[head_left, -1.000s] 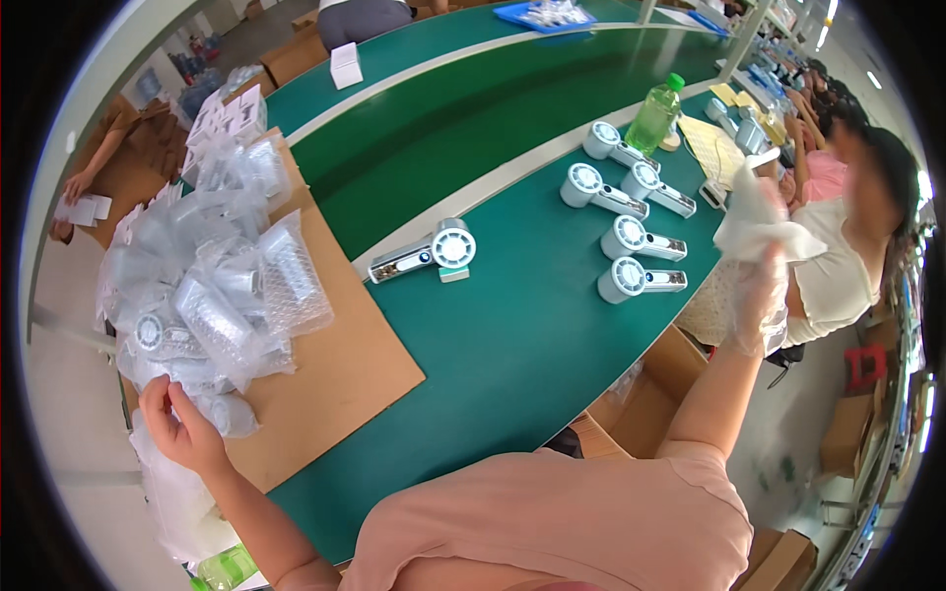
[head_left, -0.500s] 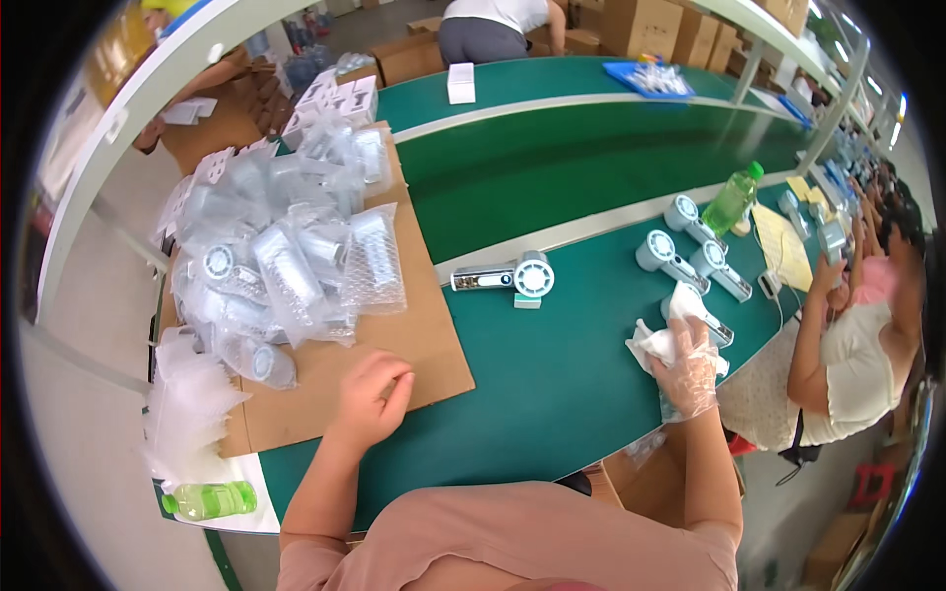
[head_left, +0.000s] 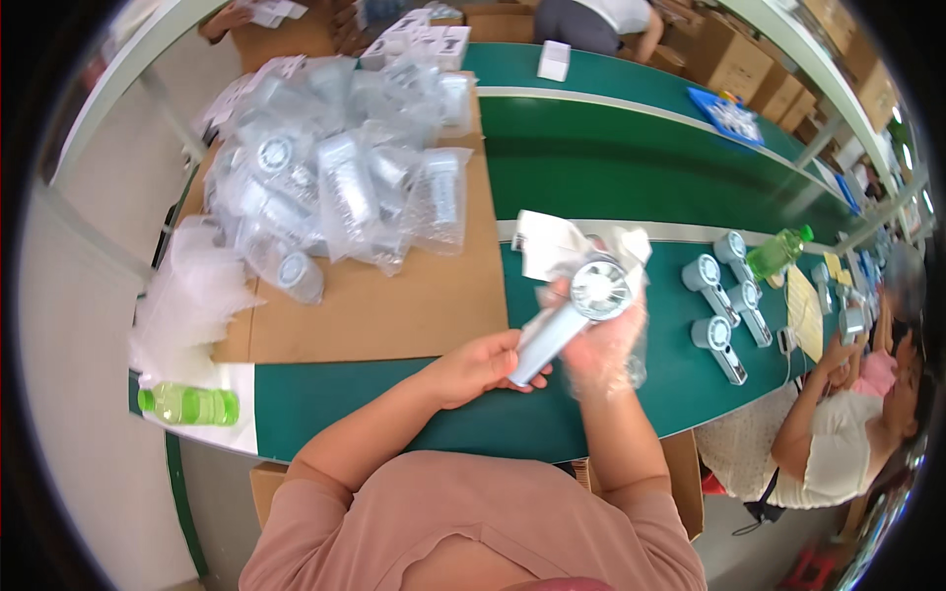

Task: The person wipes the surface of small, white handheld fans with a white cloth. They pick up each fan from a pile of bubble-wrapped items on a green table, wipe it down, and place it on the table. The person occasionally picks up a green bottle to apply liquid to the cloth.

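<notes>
A pale blue handheld fan (head_left: 557,340) is tilted between my two hands over the near part of the table, its round grille facing up. My left hand (head_left: 480,367) grips the bottom end of the handle. Behind the fan head, my right hand (head_left: 603,347), in a clear plastic glove, supports it. A crumpled white cloth (head_left: 552,246) is bunched at the right hand and sticks out past the fan on the far side. Several more handheld fans (head_left: 719,347) lie to the right of my hands.
Bubble-wrapped fans (head_left: 345,182) are heaped on a cardboard sheet (head_left: 394,325) at left, beside white foam sleeves (head_left: 192,295). Green bottles stand at right (head_left: 778,252) and lie at near left (head_left: 189,405). A person (head_left: 838,433) sits at right; a white box (head_left: 554,61) stands on the far strip.
The fan from the table's middle is now lifted in both hands. My right hand has come left with the cloth, away from the other fans. The whole view has shifted.
</notes>
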{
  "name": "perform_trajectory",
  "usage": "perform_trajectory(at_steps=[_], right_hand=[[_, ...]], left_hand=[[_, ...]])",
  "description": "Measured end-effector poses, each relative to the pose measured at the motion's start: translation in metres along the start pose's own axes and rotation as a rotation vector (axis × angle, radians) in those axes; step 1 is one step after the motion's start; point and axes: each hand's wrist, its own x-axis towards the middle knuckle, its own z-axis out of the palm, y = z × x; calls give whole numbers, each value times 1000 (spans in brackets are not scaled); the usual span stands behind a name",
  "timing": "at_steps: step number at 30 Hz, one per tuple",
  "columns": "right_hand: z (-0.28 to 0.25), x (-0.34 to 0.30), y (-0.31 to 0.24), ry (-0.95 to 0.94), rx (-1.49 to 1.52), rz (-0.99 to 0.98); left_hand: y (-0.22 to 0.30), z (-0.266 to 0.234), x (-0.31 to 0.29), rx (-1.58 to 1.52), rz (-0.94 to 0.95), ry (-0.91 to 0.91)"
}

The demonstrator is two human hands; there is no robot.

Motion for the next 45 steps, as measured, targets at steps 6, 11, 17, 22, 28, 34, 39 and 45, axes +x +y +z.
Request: perform_trajectory(at_steps=[6,11,17,22,28,34,39,45], right_hand=[[14,26,45,-185,-17,124],[37,26,14,-296,-259,-224],[22,34,69,-834,-2144,-360],[29,41,81,-682,-2041,-610],[-3,42,137,-822,-2194,-634],[-12,50,133,-284,-1428,82],[-15,40,127,-75,-734,420],[-24,11,142,-107,-421,260]], left_hand=[[21,-37,-60,258,50,307],[20,-62,-92,938,217,819],[23,-63,-90,1003,150,867],[17,-71,-90,884,128,872],[13,-69,-90,1097,114,875],[3,-75,-91,1211,111,895],[-8,-79,-101,1257,330,829],[-2,-55,-77,1054,477,1077]])
